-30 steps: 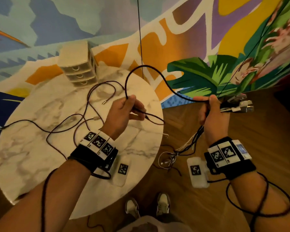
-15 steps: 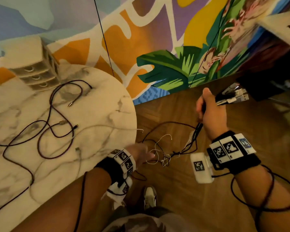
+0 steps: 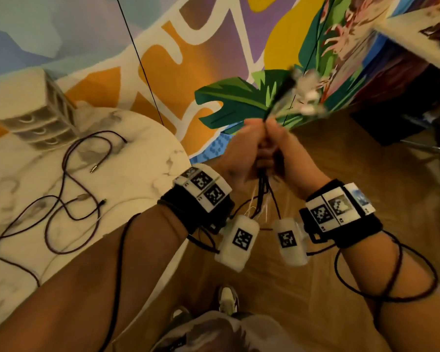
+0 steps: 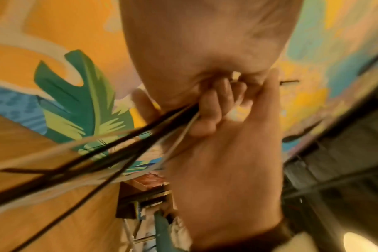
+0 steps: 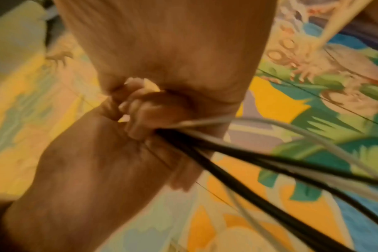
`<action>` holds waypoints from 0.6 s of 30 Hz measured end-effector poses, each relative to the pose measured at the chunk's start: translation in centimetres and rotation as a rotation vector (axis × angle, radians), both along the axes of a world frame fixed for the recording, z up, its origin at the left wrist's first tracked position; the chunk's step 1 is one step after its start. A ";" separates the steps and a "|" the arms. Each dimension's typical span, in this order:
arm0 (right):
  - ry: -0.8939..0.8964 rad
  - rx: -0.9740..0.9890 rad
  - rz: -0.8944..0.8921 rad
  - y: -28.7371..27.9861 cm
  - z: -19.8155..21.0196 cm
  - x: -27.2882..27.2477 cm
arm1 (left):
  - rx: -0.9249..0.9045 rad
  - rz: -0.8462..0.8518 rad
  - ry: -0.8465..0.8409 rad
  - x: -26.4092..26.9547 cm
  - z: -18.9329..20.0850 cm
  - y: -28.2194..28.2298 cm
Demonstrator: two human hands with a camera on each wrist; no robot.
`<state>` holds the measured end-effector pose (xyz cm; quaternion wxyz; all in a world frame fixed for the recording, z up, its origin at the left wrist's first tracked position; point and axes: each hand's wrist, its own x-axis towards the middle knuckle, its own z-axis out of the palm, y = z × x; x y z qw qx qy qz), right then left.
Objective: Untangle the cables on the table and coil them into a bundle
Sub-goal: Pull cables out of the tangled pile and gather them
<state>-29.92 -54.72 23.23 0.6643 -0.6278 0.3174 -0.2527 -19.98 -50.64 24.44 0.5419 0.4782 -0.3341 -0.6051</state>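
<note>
Both hands meet in front of the mural, off the table's right edge, fingers curled round one cable bundle (image 3: 263, 196) of black and white leads. My left hand (image 3: 247, 148) grips it from the left, my right hand (image 3: 285, 151) from the right. Blurred connector ends (image 3: 304, 97) stick up above the fists. Loose ends hang below. The left wrist view shows my left hand (image 4: 205, 51) on the dark leads (image 4: 119, 145). The right wrist view shows my right hand (image 5: 173, 51) on the leads (image 5: 259, 163). More dark cables (image 3: 69, 199) lie tangled on the marble table (image 3: 148, 153).
A small beige drawer unit (image 3: 33, 115) stands at the table's back edge against the painted wall. Wooden floor (image 3: 366, 161) spreads to the right, with dark furniture (image 3: 404, 102) and another tabletop corner (image 3: 417, 29) at the far right. My shoes (image 3: 228, 301) are below.
My left hand came up from low beside the table edge and joined the right hand on the bundle. The right hand swung the bundle left, its connector ends now pointing up.
</note>
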 end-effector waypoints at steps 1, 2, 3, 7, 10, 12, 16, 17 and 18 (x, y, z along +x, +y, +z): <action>0.007 -0.004 0.077 0.3 -0.9 0.0 | 0.011 0.017 0.064 0.4 0.4 -0.2; 0.023 -0.025 0.130 0.6 -2.0 0.2 | -0.019 0.029 0.075 0.8 0.8 -0.6; 0.053 -0.064 0.139 0.9 -3.2 0.4 | -0.057 0.034 -0.005 1.3 1.3 -0.9; 0.258 -0.172 -0.025 0.4 -9.2 0.9 | -0.265 0.054 -0.843 2.3 4.0 -1.8; 0.474 -0.089 -0.143 -0.4 -13.4 -0.8 | -0.389 0.003 -1.357 4.4 7.1 -1.8; 0.643 -0.007 -0.182 -0.5 -15.7 -2.6 | -0.444 0.008 -1.587 6.1 8.9 -1.8; 0.753 0.067 -0.211 -1.1 -17.2 -4.5 | -0.555 0.050 -1.757 8.2 9.7 -1.7; 0.756 0.079 -0.223 -1.4 -16.9 -4.3 | -0.575 0.050 -1.825 8.3 9.1 -1.7; 0.740 0.085 -0.243 -1.6 -16.5 -3.9 | -0.609 0.052 -1.864 8.3 8.2 -1.6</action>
